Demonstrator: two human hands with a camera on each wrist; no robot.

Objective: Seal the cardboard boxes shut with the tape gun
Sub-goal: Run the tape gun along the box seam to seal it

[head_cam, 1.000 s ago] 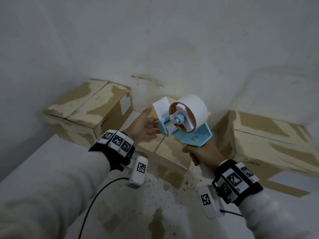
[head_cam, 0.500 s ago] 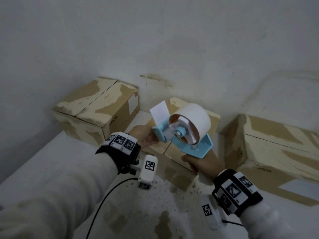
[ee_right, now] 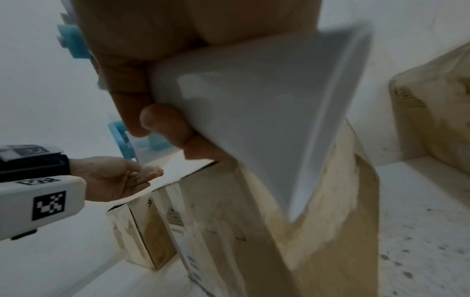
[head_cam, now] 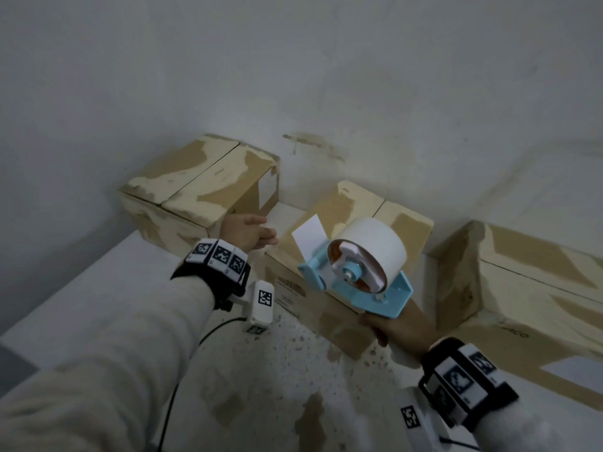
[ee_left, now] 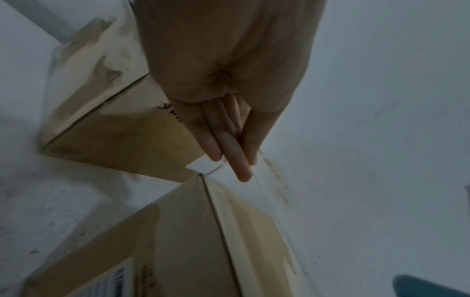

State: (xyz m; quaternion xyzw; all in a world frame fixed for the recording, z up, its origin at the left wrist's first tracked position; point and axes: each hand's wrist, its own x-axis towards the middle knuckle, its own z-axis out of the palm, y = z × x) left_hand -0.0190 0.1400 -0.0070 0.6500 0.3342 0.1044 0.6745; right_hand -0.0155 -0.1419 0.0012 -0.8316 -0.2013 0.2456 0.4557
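My right hand [head_cam: 396, 331] grips the handle of a light blue tape gun [head_cam: 355, 278] with a white tape roll [head_cam: 375, 246], held above the middle cardboard box [head_cam: 355, 203]. A white tape end [head_cam: 308, 234] sticks up from the gun's front. In the right wrist view the fingers [ee_right: 162, 118] curl round the gun's pale handle [ee_right: 254, 104]. My left hand [head_cam: 248, 231] hovers with straight fingers between the left box [head_cam: 199, 184] and the middle box, holding nothing. The left wrist view shows its fingers [ee_left: 229, 144] pointing at the gap between these two boxes.
A third cardboard box [head_cam: 528, 288] sits at the right against the white wall [head_cam: 326, 76]. All boxes stand on a white stained surface [head_cam: 277, 370]. A black cable [head_cam: 182, 363] runs from my left wrist band.
My left hand has let go of the tape gun's front and drawn back to the left. The tape gun has shifted slightly right and lower over the middle box.
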